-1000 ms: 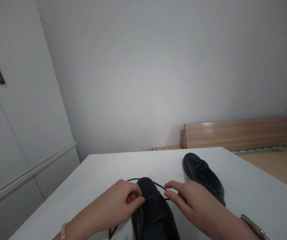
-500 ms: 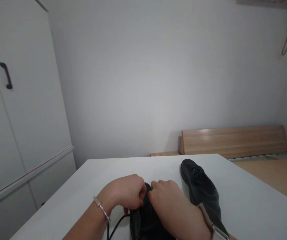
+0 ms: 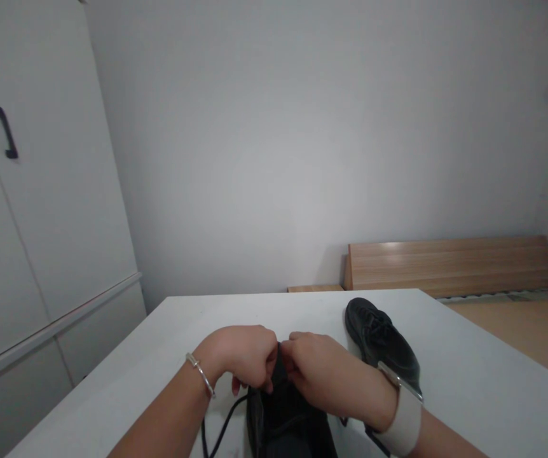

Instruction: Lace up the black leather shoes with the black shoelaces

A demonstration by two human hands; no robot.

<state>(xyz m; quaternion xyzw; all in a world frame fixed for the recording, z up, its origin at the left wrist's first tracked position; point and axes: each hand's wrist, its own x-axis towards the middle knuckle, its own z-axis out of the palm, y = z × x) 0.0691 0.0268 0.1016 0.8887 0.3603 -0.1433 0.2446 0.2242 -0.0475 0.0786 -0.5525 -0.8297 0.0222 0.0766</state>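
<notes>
Flanking the near shoe [image 3: 293, 416], six o'clock: left hand [image 3: 248, 354], right hand [image 3: 319, 369], both curled; whether pinching anything, cannot tell. Lace [image 3: 224, 425] loose over tabletop [image 3: 198, 318] toward seven, lacing looks unfinished. Far shoe [image 3: 391, 343], four o'clock, looks laced.

From my end I see a white, flat surface [image 3: 159, 356], its far edge nearly straight across. A black shoe [image 3: 297, 429] stands on it close to me, its near end cut off from my view. A dark lace [image 3: 226, 422] loops out on its left, seemingly resting on the surface. A second black shoe [image 3: 391, 346] sits farther back, toward the right.
</notes>
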